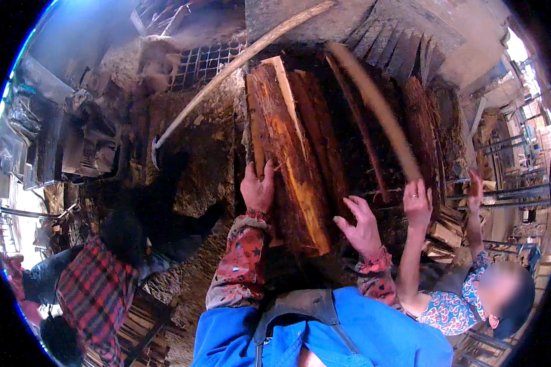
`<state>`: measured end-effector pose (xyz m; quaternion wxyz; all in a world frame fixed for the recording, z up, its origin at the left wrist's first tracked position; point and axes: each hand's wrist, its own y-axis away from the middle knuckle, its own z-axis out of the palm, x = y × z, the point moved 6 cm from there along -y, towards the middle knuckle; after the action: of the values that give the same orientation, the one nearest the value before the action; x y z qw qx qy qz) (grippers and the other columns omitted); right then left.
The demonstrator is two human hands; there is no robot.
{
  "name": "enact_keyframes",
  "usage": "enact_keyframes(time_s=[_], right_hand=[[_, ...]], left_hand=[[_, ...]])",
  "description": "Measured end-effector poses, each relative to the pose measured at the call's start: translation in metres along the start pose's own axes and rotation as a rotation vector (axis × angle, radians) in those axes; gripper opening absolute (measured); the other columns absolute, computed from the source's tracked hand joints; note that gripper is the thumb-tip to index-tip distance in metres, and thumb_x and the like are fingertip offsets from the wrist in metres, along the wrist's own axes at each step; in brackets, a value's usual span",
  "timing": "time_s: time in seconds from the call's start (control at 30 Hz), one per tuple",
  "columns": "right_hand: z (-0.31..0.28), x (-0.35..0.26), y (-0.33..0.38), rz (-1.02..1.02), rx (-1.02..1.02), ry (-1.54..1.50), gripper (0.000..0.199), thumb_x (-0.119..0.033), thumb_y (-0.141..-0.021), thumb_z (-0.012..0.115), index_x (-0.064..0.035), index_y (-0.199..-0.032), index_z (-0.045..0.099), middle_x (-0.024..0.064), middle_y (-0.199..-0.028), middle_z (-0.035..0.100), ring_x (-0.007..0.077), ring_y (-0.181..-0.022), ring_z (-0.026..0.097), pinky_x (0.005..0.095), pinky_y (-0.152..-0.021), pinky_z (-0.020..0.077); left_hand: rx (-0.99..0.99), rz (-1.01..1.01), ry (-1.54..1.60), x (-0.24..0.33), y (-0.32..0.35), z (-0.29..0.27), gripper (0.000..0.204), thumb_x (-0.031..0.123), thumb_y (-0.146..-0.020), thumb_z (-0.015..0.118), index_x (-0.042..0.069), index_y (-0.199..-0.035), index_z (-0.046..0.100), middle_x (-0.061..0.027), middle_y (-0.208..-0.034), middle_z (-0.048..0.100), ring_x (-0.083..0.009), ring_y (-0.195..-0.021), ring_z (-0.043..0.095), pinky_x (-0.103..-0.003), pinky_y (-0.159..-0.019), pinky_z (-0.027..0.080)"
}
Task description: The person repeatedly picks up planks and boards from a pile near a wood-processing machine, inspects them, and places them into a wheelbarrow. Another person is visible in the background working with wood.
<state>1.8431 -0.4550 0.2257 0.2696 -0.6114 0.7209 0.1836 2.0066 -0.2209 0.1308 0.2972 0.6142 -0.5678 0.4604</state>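
A long slab of wood with reddish bark lies lengthwise in front of me, with pale bare wood along one edge and an orange streak down its face. At its left near side is my left hand, fingers apart and their tips touching the wood. My right hand is just right of the slab's near end, open with spread fingers and nothing in it. Beside the slab, on its right, lies another dark bark-covered piece. Whether my right fingertips touch any wood, I cannot tell.
A co-worker at the right grips a motion-blurred wooden stick. A long-handled hook lies across the far left. Another person in a plaid shirt bends at the left. Cut wood pieces are stacked at right.
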Motion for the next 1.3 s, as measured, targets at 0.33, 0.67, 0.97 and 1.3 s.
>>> enact_keyframes(time_s=[0.33,0.67,0.97,1.3], right_hand=[[-0.039,0.051,-0.078,-0.051,0.341,0.184,0.057,-0.019,-0.078,0.079,0.0017,-0.126,0.056,0.0209,-0.128,0.051,0.0387,-0.12,0.049,0.0438,-0.102,0.0424],[-0.028,0.167,-0.134,0.284,0.125,0.299,0.091,-0.045,-0.073,0.078,-0.0031,-0.144,0.041,0.0286,-0.131,0.051,0.0436,-0.119,0.05,0.0474,-0.102,0.0421],[-0.023,0.128,-0.119,0.193,0.186,0.249,0.043,-0.018,-0.078,0.072,0.0004,-0.115,0.061,0.0213,-0.108,0.057,0.0405,-0.1,0.059,0.0461,-0.085,0.0497],[0.013,0.1,-0.098,0.075,0.011,0.368,0.082,-0.02,-0.076,0.076,-0.0099,-0.146,0.035,0.0172,-0.138,0.04,0.039,-0.126,0.044,0.0469,-0.101,0.0438]], left_hand=[[-0.036,-0.075,0.05,0.0,0.0,0.001,0.048,0.041,-0.091,0.066,-0.002,-0.112,0.062,-0.0233,-0.095,0.07,-0.0397,-0.088,0.068,-0.044,-0.074,0.053],[-0.023,-0.039,0.031,0.003,0.002,0.0,0.051,0.042,-0.09,0.066,-0.004,-0.111,0.061,-0.0243,-0.089,0.07,-0.0407,-0.085,0.068,-0.045,-0.071,0.053],[-0.029,-0.05,0.039,0.007,0.0,-0.004,0.047,0.039,-0.09,0.067,-0.003,-0.11,0.061,-0.0245,-0.088,0.069,-0.0407,-0.084,0.068,-0.044,-0.07,0.053],[-0.037,-0.068,0.0,0.004,-0.001,-0.001,0.048,0.041,-0.09,0.067,-0.002,-0.109,0.061,-0.0248,-0.087,0.069,-0.0413,-0.085,0.068,-0.044,-0.069,0.054]])
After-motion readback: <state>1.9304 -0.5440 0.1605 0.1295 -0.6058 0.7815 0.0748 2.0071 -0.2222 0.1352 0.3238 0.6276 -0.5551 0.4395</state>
